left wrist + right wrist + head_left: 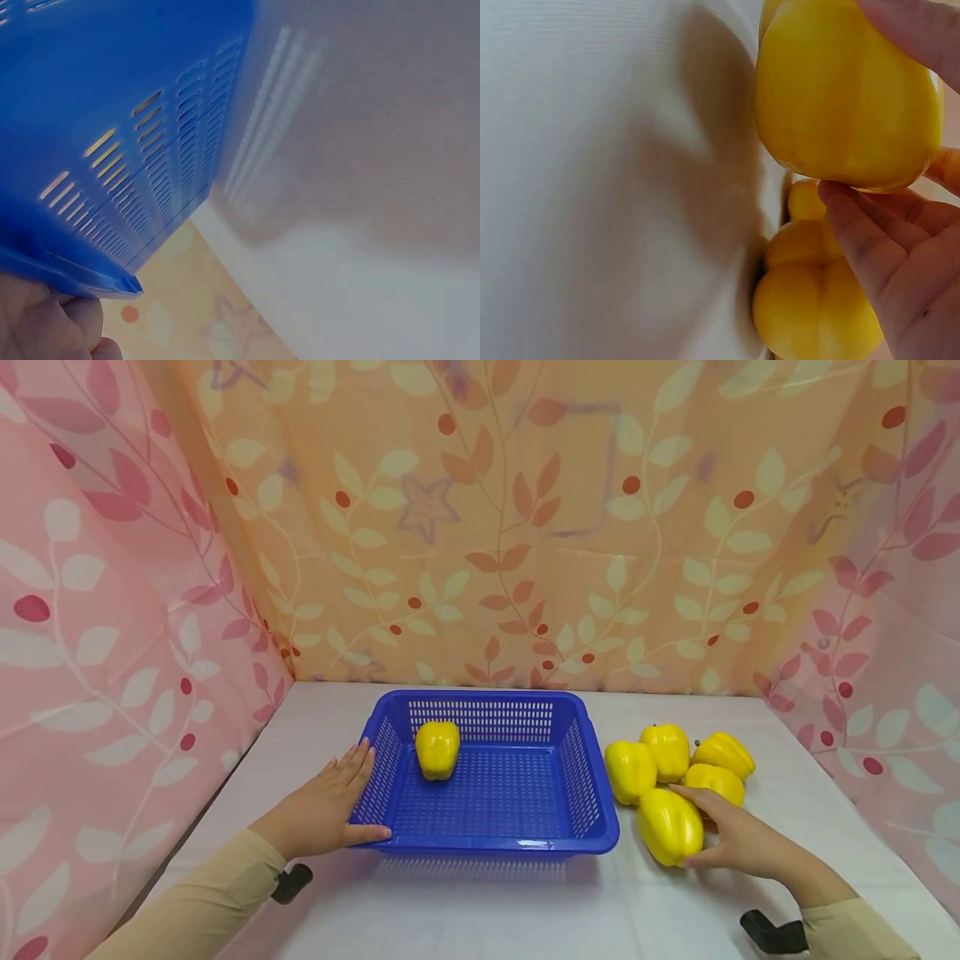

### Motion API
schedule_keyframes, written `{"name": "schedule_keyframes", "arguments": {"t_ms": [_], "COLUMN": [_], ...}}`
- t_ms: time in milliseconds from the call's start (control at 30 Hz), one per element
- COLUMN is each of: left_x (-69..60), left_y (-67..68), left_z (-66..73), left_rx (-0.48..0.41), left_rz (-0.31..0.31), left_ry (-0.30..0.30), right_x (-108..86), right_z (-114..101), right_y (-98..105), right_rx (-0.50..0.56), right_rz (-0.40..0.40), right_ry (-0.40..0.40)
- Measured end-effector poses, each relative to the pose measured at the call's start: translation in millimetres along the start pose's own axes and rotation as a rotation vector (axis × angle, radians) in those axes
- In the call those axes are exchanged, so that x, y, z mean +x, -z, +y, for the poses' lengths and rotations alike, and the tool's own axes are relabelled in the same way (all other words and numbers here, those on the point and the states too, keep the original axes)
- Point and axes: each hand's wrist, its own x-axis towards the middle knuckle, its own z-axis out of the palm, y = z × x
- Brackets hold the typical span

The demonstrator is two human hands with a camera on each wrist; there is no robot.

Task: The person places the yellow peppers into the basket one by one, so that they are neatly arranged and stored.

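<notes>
My left hand (324,805) rests on the left rim of a blue slotted basket (495,843), its fingers stretched along the side and the thumb on the front rim. The left wrist view shows part of this hand (51,322) against the rim, below the basket's slotted wall (45,142). One yellow bell pepper (438,750) is inside the basket, toward the back left. To the basket's right, my right hand (753,845) holds the front yellow pepper (670,828) between thumb and fingers. The right wrist view shows the fingers (866,244) and thumb around that pepper (847,97).
Several other yellow peppers (665,753) sit close together behind the held one, on the white table cover (480,914). Patterned cloth (495,527) hangs behind the table and at both sides. A dark strap end (772,935) sticks out by the right sleeve, another (291,883) by the left.
</notes>
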Motion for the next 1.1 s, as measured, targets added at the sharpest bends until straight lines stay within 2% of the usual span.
{"name": "schedule_keyframes", "arguments": {"t_ms": [533, 867, 1100], "left_x": [-0.2, 0.3, -0.2], "left_y": [1.4, -0.7, 0.5], "left_z": [0.7, -1.1, 0.6], "left_rx": [-0.005, 0.000, 0.000], "left_rz": [0.001, -0.003, -0.006], "left_ry": [0.003, 0.006, 0.007], "right_x": [-0.6, 3.6, 10.1], "right_z": [-8, -16, -24], "right_y": [19, 33, 43], "right_rx": [-0.038, 0.020, 0.005], "right_rz": [0.058, 0.058, 0.106], "right_ry": [0.062, 0.063, 0.150]}}
